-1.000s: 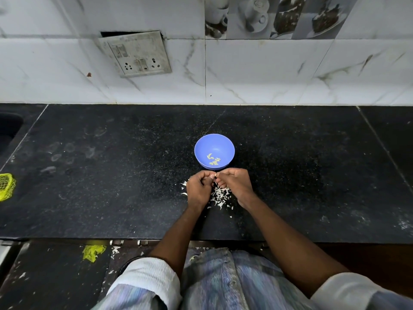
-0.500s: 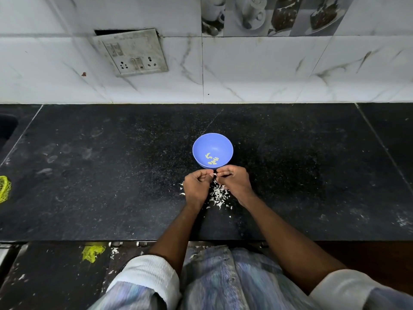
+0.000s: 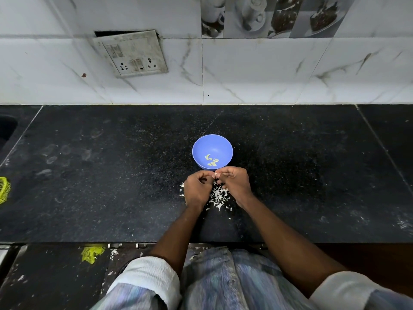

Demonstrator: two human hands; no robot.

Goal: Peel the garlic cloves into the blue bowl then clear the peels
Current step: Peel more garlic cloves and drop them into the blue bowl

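Left hand (image 3: 197, 190) and right hand (image 3: 236, 182) meet fingertip to fingertip, curled, pinching a small pale clove (image 3: 215, 175) between them. Bowl (image 3: 202, 146) sits just beyond, toward the table's back edge, equally near both hands. Peels (image 3: 218, 195) lie beneath, toward the front edge.

Dim, even indoor lighting; soft sheen on black countertop (image 3: 89, 175); strong wide-angle bowing at edges; sharp centrally, slight softness towards the corners.
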